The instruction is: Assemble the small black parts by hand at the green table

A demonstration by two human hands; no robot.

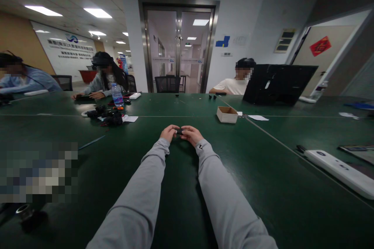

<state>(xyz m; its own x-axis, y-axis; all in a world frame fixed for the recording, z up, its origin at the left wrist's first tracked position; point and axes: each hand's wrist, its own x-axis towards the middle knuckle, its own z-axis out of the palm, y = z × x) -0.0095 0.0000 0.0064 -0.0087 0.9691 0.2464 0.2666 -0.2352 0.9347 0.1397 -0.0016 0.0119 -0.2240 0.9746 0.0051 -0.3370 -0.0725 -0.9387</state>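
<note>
Both my arms reach forward in grey sleeves over the dark green table [181, 186]. My left hand [168, 133] and my right hand [192, 135] meet near the middle of the view, fingers closed from either side on one small black object [179, 132]. A bright metallic glint shows at its left end, by my left fingertips. Its kind is too small to make out, and the fingers cover much of it. Ahead and to the right of my hands stands a small open cardboard box [227, 114].
Left of my hands lie tangled black gear [109, 116], a water bottle [117, 95] and white paper [130, 118]. A monitor [279, 85] stands at the back right, a white power strip [340, 170] at the right. Three people sit across the table. A metal-rimmed item [25, 212] lies near left.
</note>
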